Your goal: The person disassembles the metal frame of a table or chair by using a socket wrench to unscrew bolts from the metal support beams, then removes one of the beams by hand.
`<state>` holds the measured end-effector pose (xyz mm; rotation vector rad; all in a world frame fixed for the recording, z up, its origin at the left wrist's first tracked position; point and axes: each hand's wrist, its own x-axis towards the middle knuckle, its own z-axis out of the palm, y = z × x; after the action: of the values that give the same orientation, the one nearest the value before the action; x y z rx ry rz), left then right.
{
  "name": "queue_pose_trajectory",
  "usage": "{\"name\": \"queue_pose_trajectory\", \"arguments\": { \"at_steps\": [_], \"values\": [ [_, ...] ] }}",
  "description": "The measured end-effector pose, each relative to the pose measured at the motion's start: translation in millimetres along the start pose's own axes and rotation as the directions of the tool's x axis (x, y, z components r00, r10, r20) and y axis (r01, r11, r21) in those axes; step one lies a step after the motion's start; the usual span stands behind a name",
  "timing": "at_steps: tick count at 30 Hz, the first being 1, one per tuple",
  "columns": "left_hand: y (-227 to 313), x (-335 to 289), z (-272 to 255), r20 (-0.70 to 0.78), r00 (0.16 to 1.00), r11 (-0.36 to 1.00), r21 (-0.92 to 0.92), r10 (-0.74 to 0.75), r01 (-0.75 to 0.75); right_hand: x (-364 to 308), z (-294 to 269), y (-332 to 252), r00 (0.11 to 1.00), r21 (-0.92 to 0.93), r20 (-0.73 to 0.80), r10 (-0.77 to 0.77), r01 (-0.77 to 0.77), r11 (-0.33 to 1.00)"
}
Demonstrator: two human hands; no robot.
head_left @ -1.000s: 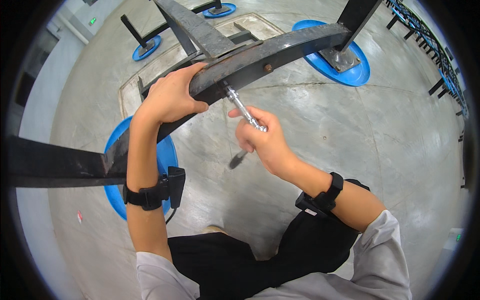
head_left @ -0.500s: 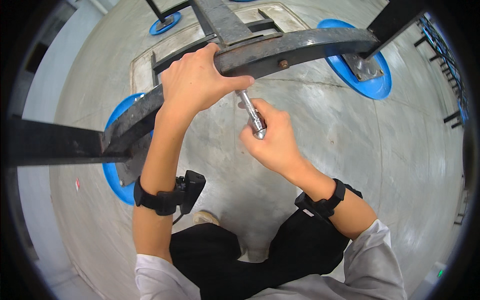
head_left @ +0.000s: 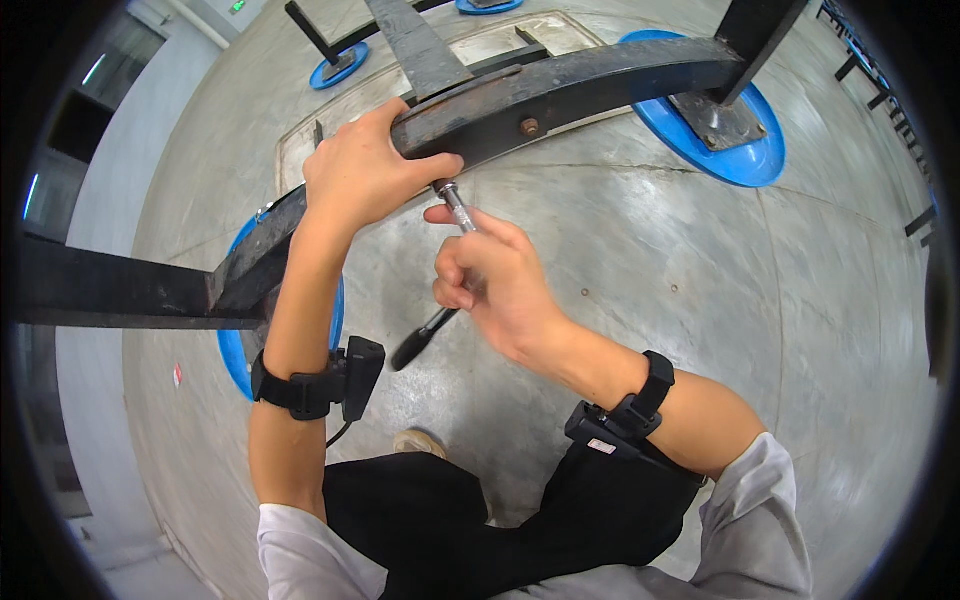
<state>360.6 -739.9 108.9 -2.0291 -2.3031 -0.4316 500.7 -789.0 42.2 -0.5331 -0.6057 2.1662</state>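
My left hand (head_left: 360, 168) grips the curved black metal beam (head_left: 610, 90), fingers over its top and thumb along the lower edge. Just under that thumb, the socket end of a ratchet wrench (head_left: 457, 207) meets the beam's underside; the exact contact is hidden. My right hand (head_left: 500, 280) is closed around the wrench's head, its index finger stretched behind the shiny shaft. The wrench's black handle (head_left: 424, 342) sticks out below the hand toward the lower left. A rusty bolt head (head_left: 529, 127) shows on the beam's near face, right of my hands.
Black legs stand on blue round discs (head_left: 745, 150) at both ends of the beam. A straight black bar (head_left: 415, 45) runs away from it at the back. Below is a grey floor (head_left: 640, 230). A row of black frames (head_left: 880, 90) stands at far right.
My right hand has turned around the wrench, and its black handle now shows at the lower left. The view has shifted slightly; my left hand keeps its place on the beam.
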Motion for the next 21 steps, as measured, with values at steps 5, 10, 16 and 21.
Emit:
{"name": "queue_pose_trajectory", "arguments": {
  "at_steps": [5,10,16,21],
  "values": [
    [5.5,-0.7,-1.8,0.043,0.999,1.000,0.003,0.025,-0.025,4.4,-8.0,2.3,0.972,-0.519,-0.060,-0.228,0.165,0.839],
    [5.7,0.7,-0.2,0.071,0.997,0.999,-0.034,-0.010,0.013,9.6,-8.8,4.8,0.912,-0.758,-0.009,-0.410,0.261,0.597],
    [-6.2,6.8,-2.8,0.058,0.998,0.999,-0.022,0.035,-0.034,1.5,1.6,-12.1,0.913,-0.985,0.163,-0.373,0.172,-0.011],
    [1.8,0.8,3.7,0.017,1.000,1.000,-0.004,0.019,-0.019,1.5,-9.2,-12.9,0.910,-0.967,0.223,-0.349,0.160,-0.200]
  ]
}}
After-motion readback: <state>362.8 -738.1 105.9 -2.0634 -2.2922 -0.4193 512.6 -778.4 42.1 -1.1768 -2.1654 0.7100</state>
